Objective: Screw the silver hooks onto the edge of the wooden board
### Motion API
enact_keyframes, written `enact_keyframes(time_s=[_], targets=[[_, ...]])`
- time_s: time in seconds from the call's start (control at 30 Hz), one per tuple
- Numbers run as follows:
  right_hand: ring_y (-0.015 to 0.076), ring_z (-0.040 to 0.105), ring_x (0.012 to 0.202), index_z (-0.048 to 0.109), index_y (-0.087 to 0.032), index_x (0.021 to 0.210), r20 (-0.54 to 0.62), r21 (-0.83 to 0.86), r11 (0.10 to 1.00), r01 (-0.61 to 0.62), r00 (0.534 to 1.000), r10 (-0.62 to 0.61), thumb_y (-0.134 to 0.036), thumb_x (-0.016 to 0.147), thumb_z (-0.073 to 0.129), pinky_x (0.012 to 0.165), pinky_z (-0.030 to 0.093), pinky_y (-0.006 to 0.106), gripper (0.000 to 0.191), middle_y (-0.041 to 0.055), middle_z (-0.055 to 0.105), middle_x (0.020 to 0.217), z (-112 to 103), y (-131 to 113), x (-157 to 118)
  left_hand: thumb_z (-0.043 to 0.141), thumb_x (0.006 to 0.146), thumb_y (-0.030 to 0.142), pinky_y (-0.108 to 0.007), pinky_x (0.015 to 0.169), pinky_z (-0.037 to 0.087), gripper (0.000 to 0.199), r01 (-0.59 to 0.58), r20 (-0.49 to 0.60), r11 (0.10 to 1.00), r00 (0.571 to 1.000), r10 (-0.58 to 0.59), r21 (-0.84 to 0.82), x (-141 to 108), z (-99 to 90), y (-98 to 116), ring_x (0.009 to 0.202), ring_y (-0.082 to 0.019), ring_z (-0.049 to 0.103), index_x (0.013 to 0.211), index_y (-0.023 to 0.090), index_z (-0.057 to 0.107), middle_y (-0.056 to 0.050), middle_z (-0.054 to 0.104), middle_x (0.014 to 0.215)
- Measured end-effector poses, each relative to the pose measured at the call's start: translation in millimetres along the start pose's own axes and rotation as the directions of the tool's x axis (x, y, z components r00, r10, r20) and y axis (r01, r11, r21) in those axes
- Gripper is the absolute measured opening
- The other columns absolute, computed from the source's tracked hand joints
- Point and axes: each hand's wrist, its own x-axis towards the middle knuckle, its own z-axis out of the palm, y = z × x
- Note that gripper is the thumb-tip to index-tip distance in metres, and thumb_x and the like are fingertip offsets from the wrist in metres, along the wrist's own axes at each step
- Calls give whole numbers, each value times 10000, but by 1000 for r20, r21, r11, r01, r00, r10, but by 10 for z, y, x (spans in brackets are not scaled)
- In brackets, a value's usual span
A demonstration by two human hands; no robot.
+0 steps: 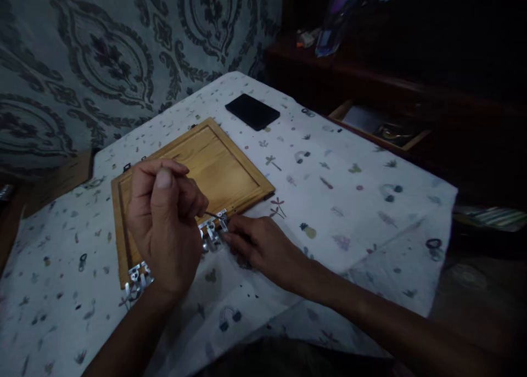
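- Clenching a thin-shafted tool (213, 215), the left hand (167, 223) could slip if tilted.
- Pinching the metal hinge (223, 221), the right hand (263, 249) could let it shift by loosening.

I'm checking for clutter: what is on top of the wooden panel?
Metal hinges sit along the near edge of the wooden panel. The left hand hides part of it; anything behind cannot be seen.
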Motion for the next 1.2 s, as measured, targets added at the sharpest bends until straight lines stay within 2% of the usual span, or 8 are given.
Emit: enact_keyframes(time_s=[0.17,0.5,0.73,0.83,1.03,1.2], targets=[[96,543,506,517,-182,707,3,-1,1000,2,1000,-2,-179,928,504,554,377,227,221,-35,590,556,-11,-1,-1,495,927,203,-268,421,196,231,-21,35,1000,999,20,14,-10,-28,-36,443,-83,242,723,192,602,35,300,545],[99,546,507,508,-187,719,16,15,999,-43,999,42,-149,909,506,553,384,230,193,-34,591,566,-8,-39,4,501,939,231,-265,431,217,247,-28,63,999,998,26,38,-33,-21,-67,463,-88,260,727,184,622,32,310,542],[97,539,510,505,-191,731,7,55,998,-5,1000,4,-159,920,499,546,371,219,192,-42,586,563,2,3,-4,550,914,281,-261,444,305,178,-115,80,989,991,107,97,-118,-47,-115,476,-93,352,795,185,642,37,367,559],[95,532,497,498,-192,731,6,58,998,-9,1000,8,-152,917,494,538,362,216,191,-49,571,550,14,19,-11,523,924,265,-258,452,317,176,-144,126,984,984,130,108,-149,-68,-153,470,-96,387,828,189,649,46,371,525],[101,540,526,493,-192,729,0,40,998,45,999,-45,-188,949,469,557,362,221,221,-38,588,581,10,36,-9,500,928,231,-258,456,318,211,-177,219,972,965,142,152,-155,-63,-159,493,-93,426,830,171,677,14,489,580],[108,542,530,515,-186,726,0,25,999,40,999,-40,-152,920,489,576,371,228,199,-36,591,575,-7,1,-7,474,922,216,-253,418,262,230,-85,372,993,927,47,85,-90,-27,-168,444,-88,347,806,164,665,28,405,510]])
